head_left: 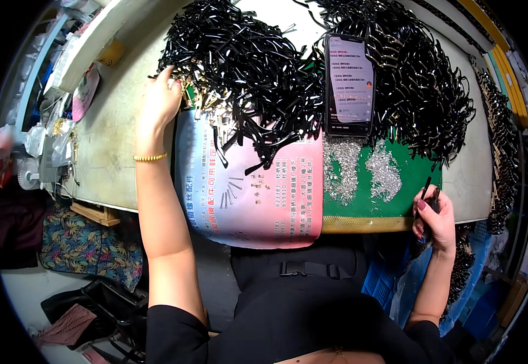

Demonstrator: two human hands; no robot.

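Note:
Black eyeglass temples point(240, 67) lie in a big loose heap across the back of the table, several with gold-coloured metal ends. At the heap's left edge, my left hand point(164, 97) has its fingers curled in, a yellow beaded bracelet on its wrist. A dark tip shows beside those fingers, but what they grip is hard to make out. Near the front right edge, my right hand point(437, 221) is closed around a slim black rod-like piece point(426, 188) that points up. Small silvery metal parts point(343, 173) lie in two patches on the green mat point(409, 167).
A lit phone point(347, 85) rests on the second heap of black temples point(421, 79). In front of me a printed pink-and-blue sheet point(252, 206) hangs over the table edge. Plastic bags and a small white fan point(29, 174) stand at the left. A blue crate point(382, 273) sits below right.

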